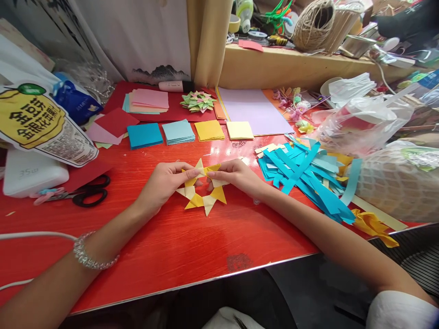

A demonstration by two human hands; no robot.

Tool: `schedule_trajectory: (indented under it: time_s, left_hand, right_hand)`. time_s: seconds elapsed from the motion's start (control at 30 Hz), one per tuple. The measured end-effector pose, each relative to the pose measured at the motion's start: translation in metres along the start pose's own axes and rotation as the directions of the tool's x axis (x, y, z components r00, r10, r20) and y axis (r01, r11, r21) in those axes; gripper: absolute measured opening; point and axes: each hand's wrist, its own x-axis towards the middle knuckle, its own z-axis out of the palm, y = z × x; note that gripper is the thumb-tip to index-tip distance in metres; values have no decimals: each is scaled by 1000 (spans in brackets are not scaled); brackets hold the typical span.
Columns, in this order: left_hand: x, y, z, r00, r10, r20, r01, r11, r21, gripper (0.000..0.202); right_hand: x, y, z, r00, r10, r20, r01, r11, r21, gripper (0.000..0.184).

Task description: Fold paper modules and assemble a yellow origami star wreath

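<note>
— Left of the hands?
— Black scissors (85, 194) flat on the red table (171, 246), well apart from the left hand (161, 183). Beaded bracelet (91, 256) on that wrist.
— Left hand?
— Closed in a pinch, thumb and forefinger on the upper left point of the yellow paper star (204, 201).
— Star's position?
— Between both hands, lower points resting on the table.
— Right hand (236, 176)?
— Pinching the upper right segment, fingertips nearly meeting the left's.
— Right of the hands?
— Heap of blue paper strips (302, 178), near the right forearm.
— Step in hand?
— Judged: joining segments at the top of the ring. Cannot tell whether fully seated.
— Next move's demands?
— Firm hold on the left, gentle tuck from the right, without springing neighbouring points apart.
</note>
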Motion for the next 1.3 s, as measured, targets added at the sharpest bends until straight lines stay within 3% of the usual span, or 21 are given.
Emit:
schedule_trajectory:
  time_s: [0.17,0.37,0.53,0.63,1.0,1.2,1.3]
  left_hand:
    - [-2,1,1,1000,-10,26,9,1000,30,20]
    - [0,2,-3,988,107,-113,-108,994,-9,25]
    - [1,5,-4,987,111,-114,-104,993,63,27]
    - [1,4,-3,998,47,-44,-42,994,96,27]
    - [-1,0,-2,998,62,31,-68,963,261,26]
    - [-2,1,-1,985,137,-107,-124,985,120,23]
    - [0,1,-2,972,165,-169,-156,986,65,22]
  right_hand:
    - [1,-2,0,998,16,55,-23,991,131,34]
    - [8,6,-4,1000,-16,-16,20,959,284,29]
    - [8,8,-8,999,-6,37,0,988,152,28]
    - [5,5,-7,994,-18,105,6,993,118,30]
    - [2,3,-4,996,-60,64,64,996,-59,34]
    - [7,6,-5,997,-63,43,50,969,242,27]
    - [10,11,-8,1000,0,-11,3,960,281,25]
